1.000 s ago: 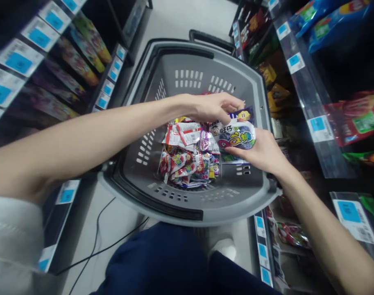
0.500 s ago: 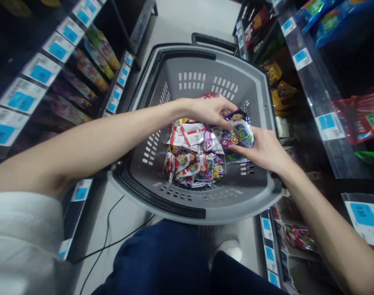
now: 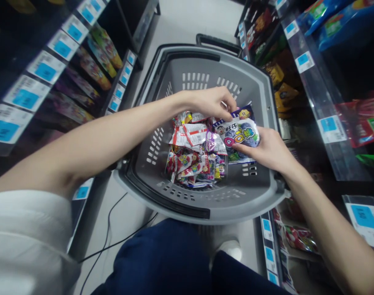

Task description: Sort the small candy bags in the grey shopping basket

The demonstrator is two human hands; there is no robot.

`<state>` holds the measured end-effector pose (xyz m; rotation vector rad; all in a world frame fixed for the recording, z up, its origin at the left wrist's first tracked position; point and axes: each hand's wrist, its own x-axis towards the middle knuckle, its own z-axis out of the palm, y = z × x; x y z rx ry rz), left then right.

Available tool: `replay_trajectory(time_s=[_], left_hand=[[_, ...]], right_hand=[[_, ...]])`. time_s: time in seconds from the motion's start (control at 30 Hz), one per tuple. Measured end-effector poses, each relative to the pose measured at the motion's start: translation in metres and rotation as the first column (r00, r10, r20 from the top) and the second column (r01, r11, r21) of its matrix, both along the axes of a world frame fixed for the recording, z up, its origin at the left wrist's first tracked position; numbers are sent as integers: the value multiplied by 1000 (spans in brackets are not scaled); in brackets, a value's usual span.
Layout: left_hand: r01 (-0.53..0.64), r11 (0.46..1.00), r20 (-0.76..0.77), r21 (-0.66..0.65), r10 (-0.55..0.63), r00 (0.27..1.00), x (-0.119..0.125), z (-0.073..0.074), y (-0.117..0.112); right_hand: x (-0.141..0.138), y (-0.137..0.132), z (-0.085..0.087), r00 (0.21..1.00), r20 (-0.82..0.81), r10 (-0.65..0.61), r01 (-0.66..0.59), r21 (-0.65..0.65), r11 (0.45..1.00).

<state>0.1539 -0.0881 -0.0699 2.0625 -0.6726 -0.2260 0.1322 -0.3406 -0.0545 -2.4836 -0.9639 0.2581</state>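
My right hand point(image 3: 271, 149) grips a purple-and-white gummy candy packet point(image 3: 242, 133) by its right side, thumb across the front and the other fingers behind. The packet's printed face, with grapes or berries and "QQ" lettering, is turned up to me. At its top edge is my left hand point(image 3: 216, 102), thumb and bent fingers closed on the upper left part; the exact contact is partly hidden. Both hands are inside the grey shopping basket point(image 3: 257, 86). Below and left of the held packet lies a pile of small candy packets point(image 3: 193, 159), red, white and purple.
A shelf with price tags point(image 3: 45, 71) and bagged snacks point(image 3: 94, 67) runs along the left. On the right, another shelf holds blue bags point(image 3: 337, 24) and red bags point(image 3: 368, 116). A black cable point(image 3: 108, 225) lies on the floor near my legs. The basket's handle point(image 3: 219, 41) extends at the far side.
The packet now lies flatter and more fully spread, showing more of its front. My left hand has shifted slightly up relative to it. The view has moved a little.
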Motion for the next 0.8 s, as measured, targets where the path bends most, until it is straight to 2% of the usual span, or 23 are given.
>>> replay_trajectory(time_s=[0.37,0.6,0.8], left_hand=[[-129,982,179,138,103,978,-6,-3,-13],[-204,969,284,141,158,946,-3,-17,-25],[-291,944,309,152,234,922,-3,-19,-32]], right_hand=[[0,2,0,1000,-13,16,-16,-14,1000],[0,1,0,1000,20,7,-7,-44,999],[5,0,-4,999,35,14,-13,-31,999]])
